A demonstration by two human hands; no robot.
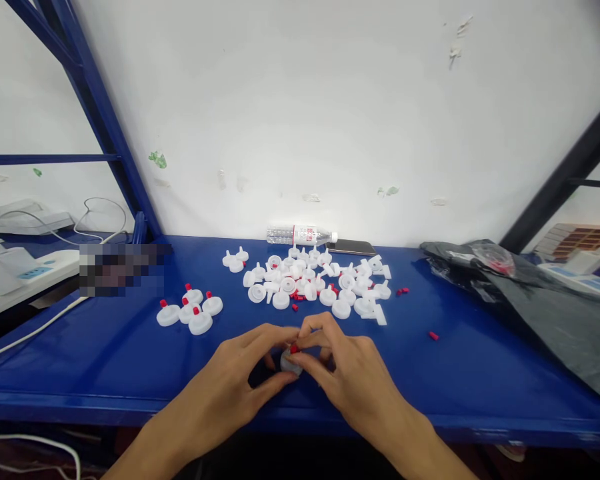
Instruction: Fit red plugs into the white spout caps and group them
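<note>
My left hand (245, 370) and my right hand (347, 367) meet low over the blue table (105, 360), near its front edge. Between their fingertips sits a small white plastic cap (290, 363) with a red plug (294, 348) on top. The left fingers grip the cap from the side; the right thumb and forefinger pinch at the red plug. Just beyond the hands lies a heap of several white caps (320, 283) with loose red plugs (296, 298) among them. To the left is a small group of white caps with red plugs fitted (190, 312).
A clear water bottle (300, 235) lies by the wall, a dark phone (351, 247) beside it. Black plastic bag (545, 300) covers the table's right end. Stray red plugs (433, 336) lie at right. Power strips and white cables (25, 273) sit at left by blue shelf posts (115, 133).
</note>
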